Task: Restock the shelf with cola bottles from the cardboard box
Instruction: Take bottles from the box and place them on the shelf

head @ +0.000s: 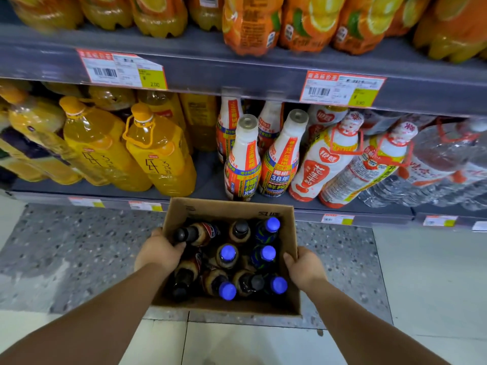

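Observation:
An open cardboard box (229,209) sits low in front of the bottom shelf (205,185). Several cola bottles stand or lean inside it, some with blue caps (228,252) and some with black caps (241,227). My left hand (156,252) grips the box's left wall, thumb inside by a leaning black-capped bottle (192,233). On the right wall sits my right hand (304,267), gripping it with the thumb over the rim. A bare gap on the shelf lies right behind the box, between the yellow bottles and the white bottles.
Large yellow drink bottles (158,156) fill the bottom shelf's left. White milk-type bottles (243,159) and clear water bottles (442,164) stand to the right. Orange soda bottles (253,22) line the shelf above. Price tags (342,88) hang on the shelf edges. Speckled grey floor (79,246) surrounds the box.

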The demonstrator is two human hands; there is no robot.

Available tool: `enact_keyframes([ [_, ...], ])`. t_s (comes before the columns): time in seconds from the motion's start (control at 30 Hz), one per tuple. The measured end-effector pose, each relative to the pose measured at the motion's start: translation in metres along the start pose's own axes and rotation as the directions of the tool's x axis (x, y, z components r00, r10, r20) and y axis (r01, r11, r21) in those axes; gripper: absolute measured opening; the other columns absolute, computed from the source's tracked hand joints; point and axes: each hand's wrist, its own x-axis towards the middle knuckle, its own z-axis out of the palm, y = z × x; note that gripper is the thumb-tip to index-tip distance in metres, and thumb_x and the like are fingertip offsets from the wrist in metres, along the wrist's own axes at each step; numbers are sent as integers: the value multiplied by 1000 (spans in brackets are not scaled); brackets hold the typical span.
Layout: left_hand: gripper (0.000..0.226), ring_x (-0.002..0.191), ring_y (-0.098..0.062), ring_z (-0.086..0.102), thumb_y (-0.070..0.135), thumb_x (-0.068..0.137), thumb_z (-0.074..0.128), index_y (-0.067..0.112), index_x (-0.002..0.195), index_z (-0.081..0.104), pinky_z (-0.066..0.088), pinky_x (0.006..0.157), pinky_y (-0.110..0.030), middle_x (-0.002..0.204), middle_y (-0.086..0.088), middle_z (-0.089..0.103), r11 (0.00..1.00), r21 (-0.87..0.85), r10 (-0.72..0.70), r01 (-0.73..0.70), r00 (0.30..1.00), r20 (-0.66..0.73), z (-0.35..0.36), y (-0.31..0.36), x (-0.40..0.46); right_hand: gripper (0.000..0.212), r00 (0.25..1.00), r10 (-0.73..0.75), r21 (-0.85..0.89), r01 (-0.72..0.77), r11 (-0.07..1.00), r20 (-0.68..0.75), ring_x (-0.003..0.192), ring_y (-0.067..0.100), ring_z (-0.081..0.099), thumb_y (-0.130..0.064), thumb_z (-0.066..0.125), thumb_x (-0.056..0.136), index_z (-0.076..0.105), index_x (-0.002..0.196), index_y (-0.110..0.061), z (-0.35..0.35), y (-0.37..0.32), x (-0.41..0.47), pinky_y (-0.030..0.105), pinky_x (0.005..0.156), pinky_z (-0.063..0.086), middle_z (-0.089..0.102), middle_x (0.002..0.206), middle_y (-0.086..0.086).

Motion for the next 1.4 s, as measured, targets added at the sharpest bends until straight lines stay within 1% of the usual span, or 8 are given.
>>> enact_keyframes([
  [0.13,94,138,-36,31,58,75,66,10,144,24,29,110,-50,149,-15,37,979,196,65,-47,994,-87,6,15,-10,43,1000,-5,80,4,997,16,109,29,63,-25,56,93,50,135,-14,-16,-6,1,33,90,49,66,123,10],
  [0.23,86,147,-33,1,60,85,51,20,151,13,5,117,-47,160,-13,6,895,388,281,-219,954,-109,12,24,-17,51,991,-39,154,58,986,-126,119,29,57,-20,57,93,42,142,-15,-24,-13,-6,37,98,46,57,134,11],
  [0.4,75,145,-23,19,26,91,59,25,152,15,19,117,-32,161,-4,12,907,-37,418,-419,888,193,27,44,-26,47,907,-197,159,271,949,-372,124,29,51,-9,56,90,49,136,-12,-33,-27,-17,38,104,40,55,133,13],
  [0.6,77,138,-22,34,12,84,63,24,149,24,29,115,-38,152,-5,35,930,-132,366,-344,903,223,20,39,-26,40,819,-354,115,447,887,-450,112,30,57,-5,60,86,59,125,-11,-28,-47,-23,39,97,44,63,118,12],
  [0.83,84,132,-17,40,20,67,81,25,140,41,31,112,-31,143,-1,43,933,-176,357,-314,868,345,32,27,-33,46,859,-456,184,499,847,-232,99,7,59,-14,70,82,57,125,-24,-4,-66,-15,26,93,49,65,111,-5],
  [1.13,58,134,-12,38,11,70,82,21,124,62,23,115,-27,143,4,43,892,-339,397,-299,877,270,63,23,-27,82,867,-410,-63,443,894,282,135,15,42,-19,73,81,28,149,-26,15,-77,18,24,111,32,44,147,-2],
  [1.3,49,123,-4,48,10,70,82,25,114,68,31,109,-22,131,8,56,855,-440,417,-274,868,269,67,20,-25,72,887,-371,-145,420,896,275,131,19,46,-22,70,84,34,146,-27,23,-88,26,28,108,37,49,144,-1],
  [1.4,50,115,-2,55,17,70,81,44,108,63,39,105,-24,117,16,63,861,-427,412,-277,872,264,68,21,-26,59,924,-332,-149,361,921,189,125,19,52,-27,66,87,42,141,-32,32,-90,29,31,102,43,56,137,-3],
])
